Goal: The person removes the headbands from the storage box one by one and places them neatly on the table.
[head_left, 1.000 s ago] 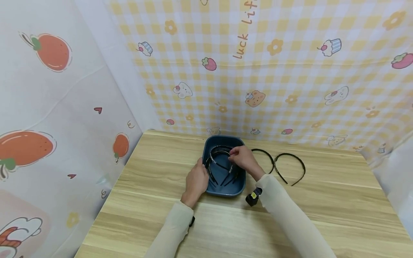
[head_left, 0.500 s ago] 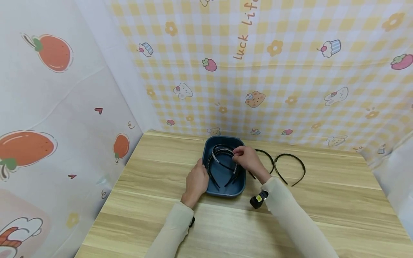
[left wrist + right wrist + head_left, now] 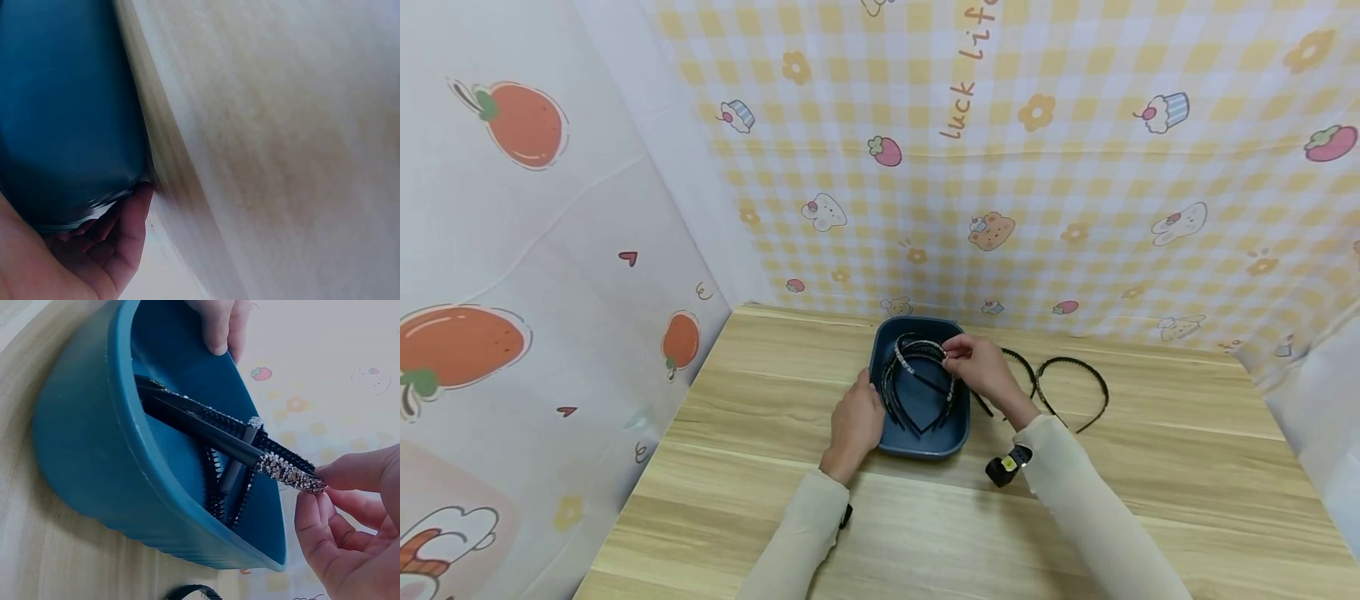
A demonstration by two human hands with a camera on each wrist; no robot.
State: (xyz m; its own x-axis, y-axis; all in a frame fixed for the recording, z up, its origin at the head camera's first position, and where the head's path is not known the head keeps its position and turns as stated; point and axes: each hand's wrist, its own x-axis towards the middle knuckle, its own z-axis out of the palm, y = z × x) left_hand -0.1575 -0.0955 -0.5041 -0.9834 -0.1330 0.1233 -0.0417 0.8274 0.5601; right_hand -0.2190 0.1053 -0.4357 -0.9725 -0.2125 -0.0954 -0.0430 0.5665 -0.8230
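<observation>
My left hand (image 3: 856,421) grips the left side of a dark blue plastic basket (image 3: 919,452). In the left wrist view its fingers (image 3: 128,234) curl against the basket's wall. Between thumb and fingertips, my right hand (image 3: 983,371) pinches a black headband (image 3: 290,474) crusted with glittery stones, at the basket's right rim. That headband slants over the basket, partly inside it. Several other black headbands, some toothed, lie in the basket below it; they overlap, and the right hand covers part of them in the head view.
Two black headbands lie on the wooden table (image 3: 1180,475) to the right of the basket, the outer headband (image 3: 1102,385) in full view, the inner headband (image 3: 1030,367) partly behind my right hand. A checked cloth backdrop (image 3: 1075,192) rises behind the table.
My right hand has moved slightly right, drawing the glittery headband with it, and the headbands in the basket have shifted. The left hand has stayed on the basket.
</observation>
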